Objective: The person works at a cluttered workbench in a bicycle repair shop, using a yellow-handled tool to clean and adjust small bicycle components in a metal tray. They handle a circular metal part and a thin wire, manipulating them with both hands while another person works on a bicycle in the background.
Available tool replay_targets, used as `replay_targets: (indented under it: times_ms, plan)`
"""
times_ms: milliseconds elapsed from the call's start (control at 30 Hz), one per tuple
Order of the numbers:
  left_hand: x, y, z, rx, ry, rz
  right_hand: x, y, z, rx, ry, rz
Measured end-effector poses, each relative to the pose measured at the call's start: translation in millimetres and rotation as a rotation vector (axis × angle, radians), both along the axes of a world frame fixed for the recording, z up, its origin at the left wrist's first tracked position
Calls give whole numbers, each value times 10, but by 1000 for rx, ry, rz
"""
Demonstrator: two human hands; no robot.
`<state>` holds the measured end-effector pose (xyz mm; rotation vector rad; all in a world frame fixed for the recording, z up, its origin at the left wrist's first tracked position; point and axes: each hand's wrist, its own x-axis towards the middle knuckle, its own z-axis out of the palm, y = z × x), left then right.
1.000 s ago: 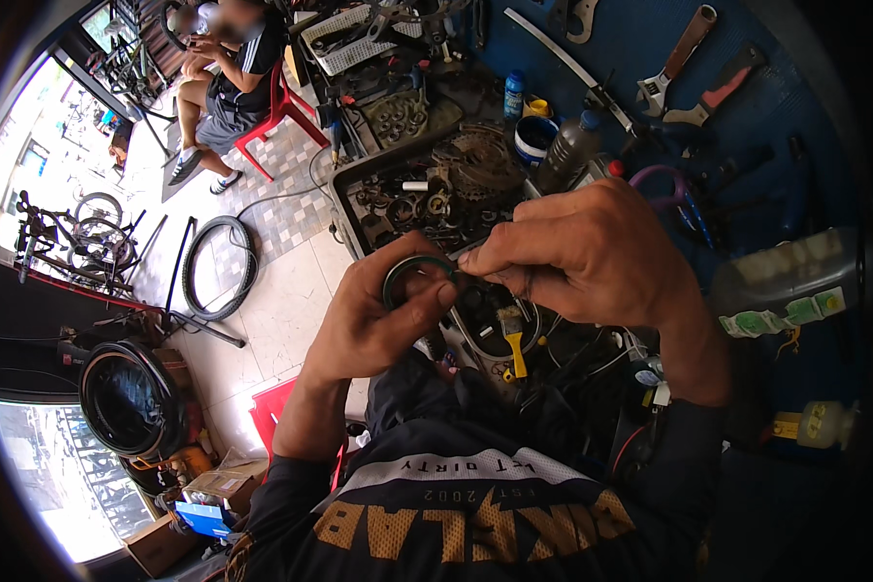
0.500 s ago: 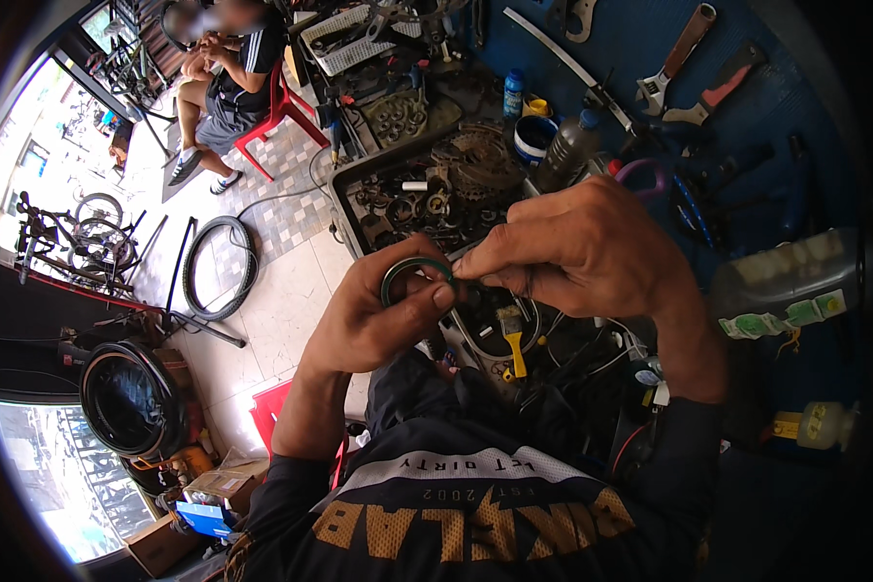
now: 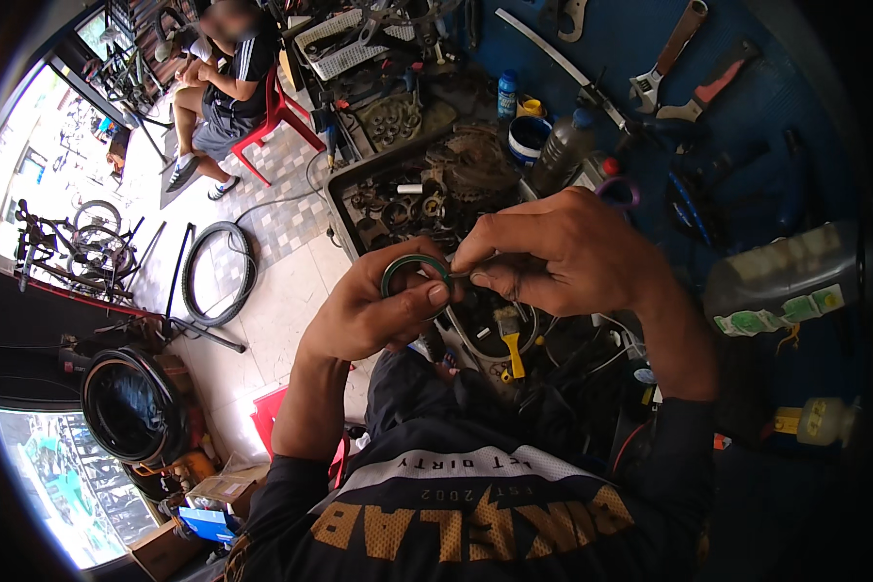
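Between the thumb and fingers of my left hand (image 3: 357, 315) is a thin ring with a green band (image 3: 415, 261), which looks like a bearing. My left hand is closed on it, and its open centre shows. My right hand (image 3: 572, 254) is pinched at the ring's right edge, thumb against forefinger. Whatever lies between those fingertips is too small and dark to make out. Below the hands, a yellow-handled brush (image 3: 512, 351) stands in a dark container.
A tray (image 3: 344, 209) full of greasy bike parts lies beyond my hands. A bottle (image 3: 563, 145), a white-and-blue tub (image 3: 529, 141) and an adjustable wrench (image 3: 662, 68) are at right. A tyre (image 3: 218, 274) lies on the floor; a person sits on a red chair (image 3: 279, 121).
My right hand has shifted slightly left and down, its thumb now a little apart from the ring's edge. The left hand keeps hold of the ring almost in place.
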<state>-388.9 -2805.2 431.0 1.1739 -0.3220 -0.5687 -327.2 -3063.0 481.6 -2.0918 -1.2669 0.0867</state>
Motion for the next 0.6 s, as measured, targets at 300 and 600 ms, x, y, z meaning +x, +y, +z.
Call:
replay_targets:
  times_ms: [300,600]
  plan:
    - [65,-70,-133,65,-123,34,7,-17,-167,44,30,-54]
    - [118,-202,-277,127,-83,142,6,-11,-416,70,21,-180]
